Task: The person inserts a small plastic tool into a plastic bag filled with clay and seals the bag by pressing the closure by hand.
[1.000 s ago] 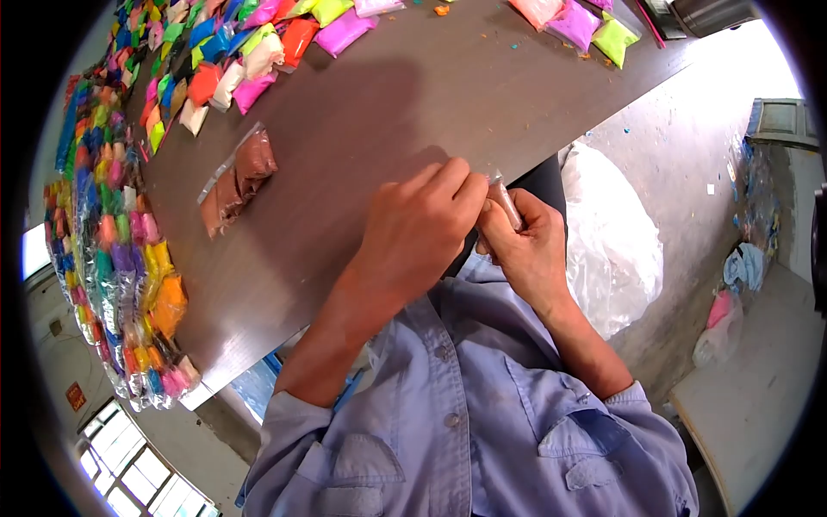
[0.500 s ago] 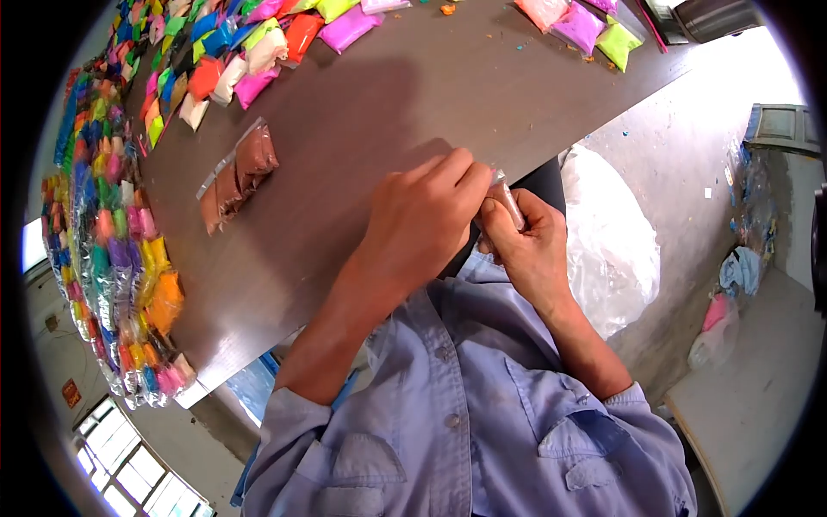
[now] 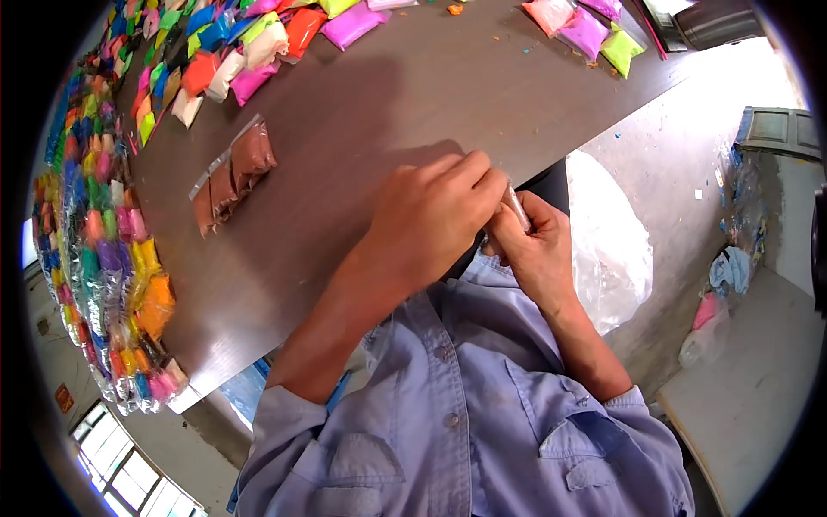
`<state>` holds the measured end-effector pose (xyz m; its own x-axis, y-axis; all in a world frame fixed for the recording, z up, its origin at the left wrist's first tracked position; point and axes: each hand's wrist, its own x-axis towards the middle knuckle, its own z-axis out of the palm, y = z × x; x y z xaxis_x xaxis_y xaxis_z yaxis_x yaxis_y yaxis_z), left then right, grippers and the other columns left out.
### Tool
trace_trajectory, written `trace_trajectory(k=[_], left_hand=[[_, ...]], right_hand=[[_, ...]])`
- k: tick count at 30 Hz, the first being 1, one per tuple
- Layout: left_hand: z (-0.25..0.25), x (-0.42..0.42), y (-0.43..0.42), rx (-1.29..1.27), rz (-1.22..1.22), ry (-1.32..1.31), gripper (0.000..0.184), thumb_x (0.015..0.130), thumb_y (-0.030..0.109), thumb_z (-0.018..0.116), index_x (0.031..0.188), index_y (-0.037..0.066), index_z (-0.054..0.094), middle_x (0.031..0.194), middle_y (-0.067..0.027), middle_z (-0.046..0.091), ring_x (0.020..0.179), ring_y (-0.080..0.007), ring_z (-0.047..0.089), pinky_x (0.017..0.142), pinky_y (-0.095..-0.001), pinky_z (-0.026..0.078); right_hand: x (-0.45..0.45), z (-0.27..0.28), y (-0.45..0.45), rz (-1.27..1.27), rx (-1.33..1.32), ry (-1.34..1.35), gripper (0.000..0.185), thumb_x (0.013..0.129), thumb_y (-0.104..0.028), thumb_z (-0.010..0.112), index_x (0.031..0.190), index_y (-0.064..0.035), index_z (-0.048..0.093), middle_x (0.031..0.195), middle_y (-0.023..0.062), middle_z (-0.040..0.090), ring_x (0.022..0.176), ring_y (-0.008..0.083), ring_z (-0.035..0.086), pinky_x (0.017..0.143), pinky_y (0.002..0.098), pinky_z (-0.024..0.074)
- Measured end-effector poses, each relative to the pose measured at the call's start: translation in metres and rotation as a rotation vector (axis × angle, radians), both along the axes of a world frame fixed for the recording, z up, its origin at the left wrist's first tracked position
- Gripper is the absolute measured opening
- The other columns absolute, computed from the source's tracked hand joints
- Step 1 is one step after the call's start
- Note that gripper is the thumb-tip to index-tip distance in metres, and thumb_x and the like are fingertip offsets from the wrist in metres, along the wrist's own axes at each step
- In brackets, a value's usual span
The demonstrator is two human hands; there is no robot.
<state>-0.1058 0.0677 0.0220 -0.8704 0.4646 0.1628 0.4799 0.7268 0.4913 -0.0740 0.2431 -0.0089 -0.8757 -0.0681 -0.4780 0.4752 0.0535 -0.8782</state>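
Both hands are together just off the table's near edge, on one small clear packet of brown material (image 3: 518,208). My right hand (image 3: 541,254) is closed around this packet, with the thumb lying along its side. At the packet's upper end, my left hand (image 3: 441,209) pinches with bent fingers; they cover most of that end. To the left, a joined strip of brown packets (image 3: 234,175) lies flat on the table (image 3: 327,155). How much the held packet contains is hidden by my fingers.
Colourful packets (image 3: 258,43) are heaped at the far left, and long strips of them (image 3: 108,250) hang along the left edge. Several loose packets (image 3: 583,34) lie at the far right. A large white plastic bag (image 3: 610,250) stands beside the table on the right.
My left hand has shifted slightly right, closer over the end of the packet, and now covers more of it. My right hand keeps its hold. The view has turned slightly.
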Motion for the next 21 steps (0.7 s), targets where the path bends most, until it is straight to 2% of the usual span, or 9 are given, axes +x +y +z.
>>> trace_trajectory(k=[7,15,21], left_hand=[[-0.004,0.0,-0.023,0.137,-0.011,-0.005,0.012,0.087,0.003,0.075,0.099,0.005,0.074,0.09,-0.0096,0.063,0.081,-0.0333,0.068,0.068,-0.0445,0.054],[-0.001,0.017,-0.038,0.008,-0.095,0.052,0.017,0.088,0.004,0.073,0.104,0.005,0.074,0.09,-0.0051,0.062,0.079,-0.0235,0.067,0.063,-0.0393,0.053],[-0.001,0.002,-0.028,-0.047,-0.187,0.133,0.014,0.088,0.007,0.072,0.102,0.005,0.072,0.088,-0.0041,0.06,0.08,-0.0226,0.065,0.062,-0.0387,0.053]], right_hand=[[-0.005,0.006,0.006,0.042,0.025,0.011,0.029,0.1,-0.023,0.068,0.09,0.0033,0.076,0.072,0.001,0.066,0.063,0.0062,0.062,0.057,0.0264,0.0482],[-0.014,0.023,0.006,0.116,0.123,-0.051,0.031,0.097,-0.024,0.068,0.087,0.004,0.076,0.066,0.0006,0.063,0.06,0.0062,0.057,0.056,0.0263,0.0451],[-0.016,0.017,0.01,0.14,0.108,-0.067,0.033,0.098,-0.025,0.07,0.08,0.0027,0.072,0.064,-0.001,0.059,0.063,0.0058,0.057,0.057,0.0263,0.0444]])
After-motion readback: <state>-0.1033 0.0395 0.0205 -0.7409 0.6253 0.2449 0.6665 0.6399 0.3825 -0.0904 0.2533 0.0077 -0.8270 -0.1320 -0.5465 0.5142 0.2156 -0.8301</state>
